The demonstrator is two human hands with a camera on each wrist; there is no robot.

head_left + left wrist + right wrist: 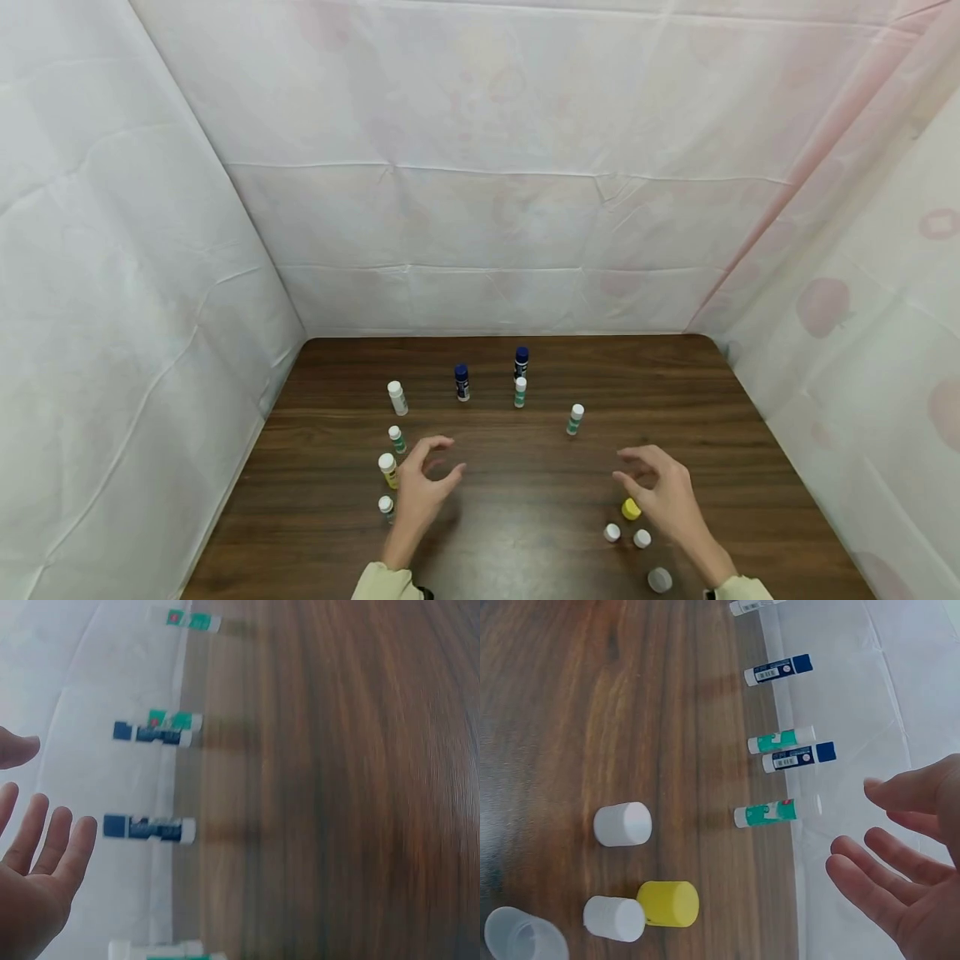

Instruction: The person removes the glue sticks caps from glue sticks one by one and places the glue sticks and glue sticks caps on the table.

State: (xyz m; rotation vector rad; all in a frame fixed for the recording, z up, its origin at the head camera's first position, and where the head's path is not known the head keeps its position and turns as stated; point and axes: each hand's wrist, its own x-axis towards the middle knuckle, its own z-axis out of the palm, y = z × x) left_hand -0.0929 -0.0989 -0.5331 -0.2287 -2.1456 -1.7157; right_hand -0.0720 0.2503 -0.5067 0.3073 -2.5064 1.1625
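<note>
My left hand point(423, 492) hovers over the left of the table, thumb and fingers spread apart, holding nothing. Beside it stand a yellow-labelled glue stick point(389, 472), a green-labelled one point(397, 439) and another white-capped stick point(386, 508), partly hidden by the hand. On the right, my right hand point(663, 492) is held with relaxed fingers and an empty grasp. Just under it, a yellow cap point(631, 509) lies near two white caps, one point(612, 532) left and one point(642, 539) closer to the wrist. A translucent cap point(660, 580) sits nearest the front.
Farther back stand a white glue stick point(397, 398), two dark blue ones, left point(462, 383) and right point(521, 360), and two green-labelled ones, middle point(520, 393) and right point(575, 420). Pale cloth point(487, 208) hangs behind and at both sides of the wooden table point(517, 492).
</note>
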